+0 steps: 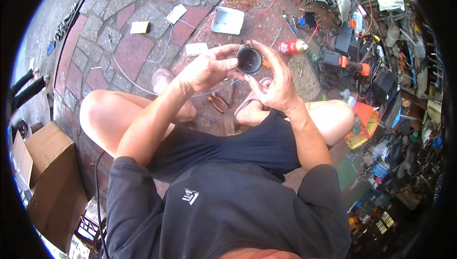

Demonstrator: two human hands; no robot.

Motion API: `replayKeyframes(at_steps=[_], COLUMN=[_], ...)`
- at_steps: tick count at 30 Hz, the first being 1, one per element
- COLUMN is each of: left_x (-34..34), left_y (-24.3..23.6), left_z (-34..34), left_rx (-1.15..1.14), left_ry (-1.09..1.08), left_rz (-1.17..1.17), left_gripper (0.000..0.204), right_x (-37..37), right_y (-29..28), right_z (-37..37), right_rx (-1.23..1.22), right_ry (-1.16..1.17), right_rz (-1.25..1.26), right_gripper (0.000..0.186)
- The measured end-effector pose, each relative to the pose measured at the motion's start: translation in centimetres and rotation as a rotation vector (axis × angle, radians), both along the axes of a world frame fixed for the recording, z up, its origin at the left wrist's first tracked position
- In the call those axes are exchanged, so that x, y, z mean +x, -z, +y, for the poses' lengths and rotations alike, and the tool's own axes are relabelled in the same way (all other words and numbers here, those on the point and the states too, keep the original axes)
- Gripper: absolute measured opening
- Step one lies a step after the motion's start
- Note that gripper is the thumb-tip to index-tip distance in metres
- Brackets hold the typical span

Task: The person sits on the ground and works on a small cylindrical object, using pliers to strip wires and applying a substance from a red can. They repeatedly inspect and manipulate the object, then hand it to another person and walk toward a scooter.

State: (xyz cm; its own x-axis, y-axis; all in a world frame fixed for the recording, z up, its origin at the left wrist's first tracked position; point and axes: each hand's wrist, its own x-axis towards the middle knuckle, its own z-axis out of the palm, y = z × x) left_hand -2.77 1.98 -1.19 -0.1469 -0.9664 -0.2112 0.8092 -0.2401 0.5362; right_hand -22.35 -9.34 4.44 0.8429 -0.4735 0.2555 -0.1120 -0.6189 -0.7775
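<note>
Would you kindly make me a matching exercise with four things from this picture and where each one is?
Things:
1. black round hollow part
2. orange-handled pliers
3. red cylindrical can
4. brown cardboard box

Places:
A. in the lower left of the picture
B. held between the left hand and the right hand
C. on the ground just beyond the right hand
D. on the ground between two pink shoes

Pairs: 1-B, 2-D, 3-C, 4-A

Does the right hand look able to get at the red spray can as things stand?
Probably yes: the red spray can is just beyond the right hand, with nothing visible blocking the way. That hand is helping hold the black cup-shaped part, though, so it would likely have to let go first.
</note>
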Motion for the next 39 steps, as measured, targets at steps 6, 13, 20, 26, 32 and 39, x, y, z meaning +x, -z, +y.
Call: replayKeyframes(at_steps=[6, 13, 20, 26, 32, 39], left_x=[0.2, 6.3, 16.9, 22.7, 30.2, 35.3], left_y=[0.0, 1.1, 2.8, 3.7, 7.8, 12.5], left_z=[0.1, -3.2, -7.5, -13.1, -11.8, -7.9], left_rx=[0.019, 0.271, 0.369, 0.418, 0.634, 0.800], left_ry=[-0.071, -0.322, -0.305, -0.211, 0.282, 0.258], left_rz=[-0.065, -1.574, -2.389, -2.155, -2.104, -1.455], left_gripper=[0.064, 0.057, 0.049, 0.040, 0.028, 0.035], right_x=[0.0, -3.2, -10.1, -18.7, -19.7, -19.2], right_y=[-0.1, -3.3, -9.7, 6.0, 21.6, 25.2], right_z=[-0.2, -4.0, -11.4, -15.9, -12.9, -11.7], right_rx=[-0.014, -0.079, -0.054, 0.302, 0.639, 0.538], right_ry=[0.044, 0.523, 0.742, 0.929, 1.049, 0.993], right_rz=[-0.003, -0.023, 0.011, 0.201, 0.321, 0.375], right_gripper=[0.080, 0.070, 0.046, 0.060, 0.069, 0.067])
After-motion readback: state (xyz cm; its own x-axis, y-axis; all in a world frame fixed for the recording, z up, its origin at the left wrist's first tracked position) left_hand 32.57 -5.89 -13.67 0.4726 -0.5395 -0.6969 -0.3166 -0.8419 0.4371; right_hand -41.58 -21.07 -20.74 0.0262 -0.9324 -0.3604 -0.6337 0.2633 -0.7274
